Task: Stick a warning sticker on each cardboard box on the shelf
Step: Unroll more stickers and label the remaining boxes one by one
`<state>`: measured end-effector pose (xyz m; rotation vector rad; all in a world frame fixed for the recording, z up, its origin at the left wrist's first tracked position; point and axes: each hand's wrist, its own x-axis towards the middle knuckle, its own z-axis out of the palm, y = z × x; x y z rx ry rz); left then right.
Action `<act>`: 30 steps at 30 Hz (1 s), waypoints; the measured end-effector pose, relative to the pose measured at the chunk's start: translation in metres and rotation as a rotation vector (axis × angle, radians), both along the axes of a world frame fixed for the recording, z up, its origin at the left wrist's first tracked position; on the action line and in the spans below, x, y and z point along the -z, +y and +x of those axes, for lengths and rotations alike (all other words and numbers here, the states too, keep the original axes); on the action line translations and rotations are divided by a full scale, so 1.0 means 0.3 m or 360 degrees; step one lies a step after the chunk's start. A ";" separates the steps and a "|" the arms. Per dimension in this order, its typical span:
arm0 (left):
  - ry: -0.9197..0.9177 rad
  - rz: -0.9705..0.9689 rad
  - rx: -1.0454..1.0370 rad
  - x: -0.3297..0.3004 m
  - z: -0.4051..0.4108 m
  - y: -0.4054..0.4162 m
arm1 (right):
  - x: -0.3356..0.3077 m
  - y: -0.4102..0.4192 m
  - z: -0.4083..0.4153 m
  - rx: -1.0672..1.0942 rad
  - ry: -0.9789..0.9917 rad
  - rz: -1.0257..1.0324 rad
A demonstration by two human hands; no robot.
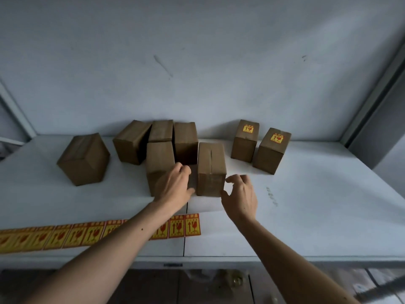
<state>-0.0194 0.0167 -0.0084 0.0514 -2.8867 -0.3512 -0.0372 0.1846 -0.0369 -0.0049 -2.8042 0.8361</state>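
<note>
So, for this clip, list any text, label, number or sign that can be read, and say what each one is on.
Sticker strip at the shelf's front edge: red-on-yellow arrows and broken-glass symbols; the top line of characters is too small to read.
Sticker on the back right box: same symbols, text unreadable.
Sticker on the far right box: same symbols, text unreadable.
No readable words or numbers anywhere; the other boxes show none.

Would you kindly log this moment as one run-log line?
left hand: open, beside middle box | right hand: open beside it | stickered boxes: two | sticker strip: shelf front
</note>
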 end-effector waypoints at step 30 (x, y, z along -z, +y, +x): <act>-0.0688 0.0224 0.0119 0.002 -0.035 -0.057 | -0.113 0.046 -0.084 -0.0484 -0.0036 -0.0752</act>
